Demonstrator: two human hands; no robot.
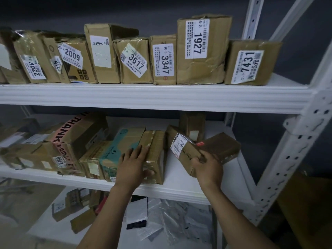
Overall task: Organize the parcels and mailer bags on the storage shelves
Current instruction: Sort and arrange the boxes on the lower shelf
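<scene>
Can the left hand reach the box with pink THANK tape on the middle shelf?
Probably yes. The left hand rests flat on a taped brown box, holding nothing; the pink-taped box stands further left on the same shelf, its front uncovered.

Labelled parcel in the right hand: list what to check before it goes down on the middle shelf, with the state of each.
1. Grip: the right hand grips the labelled parcel at its lower end. Ok.
2. Row steadied: the left hand rests flat on the taped parcel at the end of the row. Ok.
3. Free slot: bare middle shelf shows between the taped parcel and the held one. Ok.
4. Parcel upright: it is tilted, with its label facing up and left. Not ok.
5. Clearance from the dark box on its right: contact is hidden. Cannot tell.
</scene>
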